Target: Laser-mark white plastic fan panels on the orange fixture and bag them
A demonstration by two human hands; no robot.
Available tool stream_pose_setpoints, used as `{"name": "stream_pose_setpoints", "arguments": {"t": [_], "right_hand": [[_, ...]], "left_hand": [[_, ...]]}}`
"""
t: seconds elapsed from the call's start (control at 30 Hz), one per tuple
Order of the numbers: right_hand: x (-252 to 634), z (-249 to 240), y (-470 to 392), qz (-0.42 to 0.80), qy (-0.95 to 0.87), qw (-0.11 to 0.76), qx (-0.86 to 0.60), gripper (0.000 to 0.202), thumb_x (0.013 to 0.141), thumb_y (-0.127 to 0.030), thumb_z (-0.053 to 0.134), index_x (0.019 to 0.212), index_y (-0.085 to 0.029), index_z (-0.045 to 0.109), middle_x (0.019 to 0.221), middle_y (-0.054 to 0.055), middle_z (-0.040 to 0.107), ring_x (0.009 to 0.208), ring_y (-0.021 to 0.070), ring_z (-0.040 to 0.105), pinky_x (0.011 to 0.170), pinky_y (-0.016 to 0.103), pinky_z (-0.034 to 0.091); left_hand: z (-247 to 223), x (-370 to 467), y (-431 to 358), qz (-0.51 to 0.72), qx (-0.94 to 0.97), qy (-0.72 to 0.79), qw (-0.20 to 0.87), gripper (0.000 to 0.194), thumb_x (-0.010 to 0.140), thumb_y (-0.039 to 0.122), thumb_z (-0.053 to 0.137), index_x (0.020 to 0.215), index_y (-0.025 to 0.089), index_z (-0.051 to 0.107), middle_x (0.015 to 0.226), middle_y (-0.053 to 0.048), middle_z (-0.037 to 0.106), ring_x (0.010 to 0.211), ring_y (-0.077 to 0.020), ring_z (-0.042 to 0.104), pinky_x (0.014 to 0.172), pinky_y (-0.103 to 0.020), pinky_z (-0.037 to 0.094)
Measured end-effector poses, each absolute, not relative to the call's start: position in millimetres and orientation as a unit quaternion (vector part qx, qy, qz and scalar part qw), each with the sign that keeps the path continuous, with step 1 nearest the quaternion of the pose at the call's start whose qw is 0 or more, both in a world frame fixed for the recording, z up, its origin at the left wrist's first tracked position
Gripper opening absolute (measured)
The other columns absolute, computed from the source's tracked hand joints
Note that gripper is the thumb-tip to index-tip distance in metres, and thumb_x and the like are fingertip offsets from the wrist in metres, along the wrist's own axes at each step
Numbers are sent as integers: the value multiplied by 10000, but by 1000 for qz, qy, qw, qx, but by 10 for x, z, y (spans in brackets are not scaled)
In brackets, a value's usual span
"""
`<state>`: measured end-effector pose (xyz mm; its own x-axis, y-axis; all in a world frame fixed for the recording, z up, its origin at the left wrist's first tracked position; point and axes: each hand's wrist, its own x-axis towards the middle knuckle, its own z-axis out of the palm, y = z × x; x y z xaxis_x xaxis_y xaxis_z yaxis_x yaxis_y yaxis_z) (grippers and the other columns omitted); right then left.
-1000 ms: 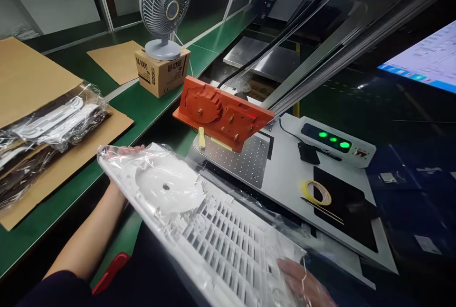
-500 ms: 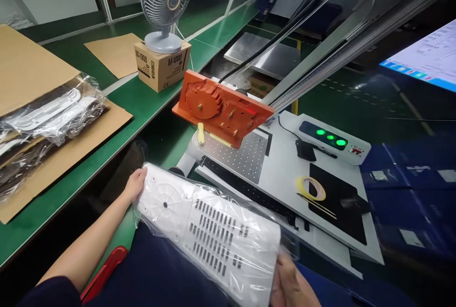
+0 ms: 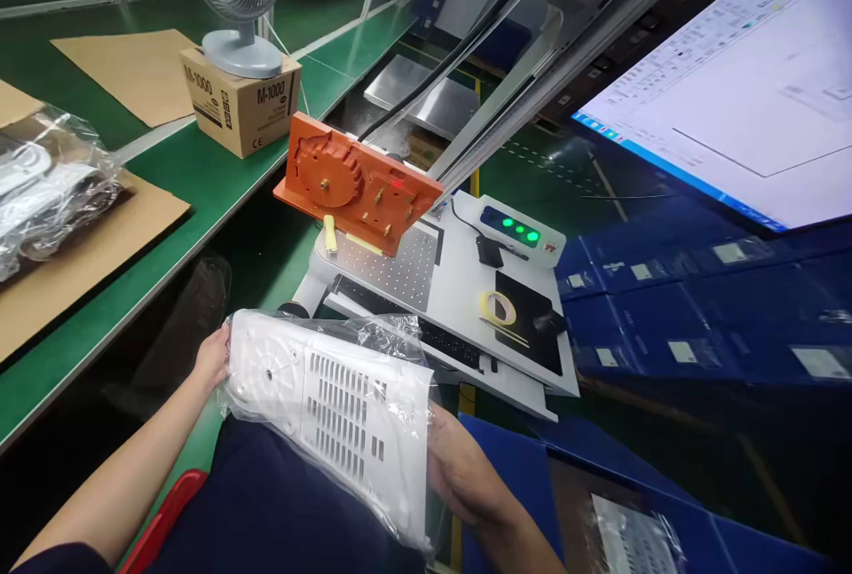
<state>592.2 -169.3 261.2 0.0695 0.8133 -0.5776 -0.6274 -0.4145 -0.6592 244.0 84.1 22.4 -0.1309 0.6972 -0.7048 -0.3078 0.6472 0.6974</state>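
Observation:
A white plastic panel with rows of vent slots (image 3: 339,405) lies across my lap inside a clear plastic bag (image 3: 399,339). Round its left end my left hand (image 3: 214,357) is closed. My right hand (image 3: 459,463) grips the opposite end, with part of the fingers hidden behind the panel. Beyond the panel, an orange fixture (image 3: 359,188) with a round toothed recess stands tilted above a perforated metal plate (image 3: 399,277).
Bagged white parts (image 3: 59,179) lie on cardboard on the green bench (image 3: 219,201) at left. A fan (image 3: 243,2) stands on a carton (image 3: 243,108). At right are a tape roll (image 3: 498,309), a monitor (image 3: 725,86) and a blue bin (image 3: 512,490) holding another bagged part (image 3: 632,534).
My view has turned to the right, bringing more of the monitor and a blue bin into sight. Both hands still hold the bagged panel, which sits further left in the picture.

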Motion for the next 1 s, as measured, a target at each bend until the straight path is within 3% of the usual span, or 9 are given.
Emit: {"name": "stream_pose_setpoints", "arguments": {"t": [0.23, 0.37, 0.5, 0.67, 0.83, 1.0], "right_hand": [[5932, 2634, -1693, 645, -46, 547, -532, 629, 921, -681, 840, 1424, -309, 791, 1527, 122, 722, 1576, 404, 533, 1306, 616, 428], [6031, 2626, -1677, 633, -25, 505, -587, 756, 913, -689, 852, 1531, -278, 709, 1508, 151, 730, 1504, 417, 610, 1237, 609, 532], [6034, 2590, -1640, 607, -25, 475, -637, 806, 914, -682, 857, 1581, -287, 637, 1471, 147, 751, 1396, 421, 699, 1107, 584, 653], [6009, 2609, -1641, 595, -54, 463, -654, 833, 941, -790, 756, 1601, -311, 588, 1426, 138, 776, 1309, 422, 752, 1029, 580, 694], [6188, 2886, -1664, 547, -41, 431, -716, 883, 886, -804, 805, 1558, -256, 641, 1244, 161, 837, 1202, 448, 795, 959, 569, 721], [6531, 3116, -1762, 512, -21, 461, -724, 1083, 720, -807, 925, 1594, -251, 610, 1274, 225, 815, 1182, 517, 781, 905, 621, 724]], "left_hand": [[167, 2381, 787, 414, 150, 634, 636, 526, 867, 593, 951, 793, 162, 659, 668, -23, 682, 552, -159, 615, 584, -281, 494], [164, 2334, 758, 415, 180, 596, 663, 530, 800, 603, 993, 870, 158, 714, 763, -61, 729, 651, -195, 664, 643, -309, 529], [70, 2310, 709, 398, 231, 578, 674, 656, 708, 700, 1009, 938, 140, 756, 894, -114, 772, 777, -244, 699, 720, -341, 552], [-140, 2312, 687, 399, 308, 645, 574, 645, 880, 809, 808, 819, 185, 657, 739, -22, 650, 668, -171, 553, 650, -279, 424], [-272, 2109, 925, 320, 379, 741, 453, 491, 1095, 583, 561, 796, 206, 656, 710, -42, 648, 720, -231, 618, 718, -309, 453], [-181, 1594, 1214, 176, 423, 829, 320, 374, 1099, 426, 555, 936, 156, 756, 988, -194, 783, 1074, -384, 746, 932, -439, 542]]}}
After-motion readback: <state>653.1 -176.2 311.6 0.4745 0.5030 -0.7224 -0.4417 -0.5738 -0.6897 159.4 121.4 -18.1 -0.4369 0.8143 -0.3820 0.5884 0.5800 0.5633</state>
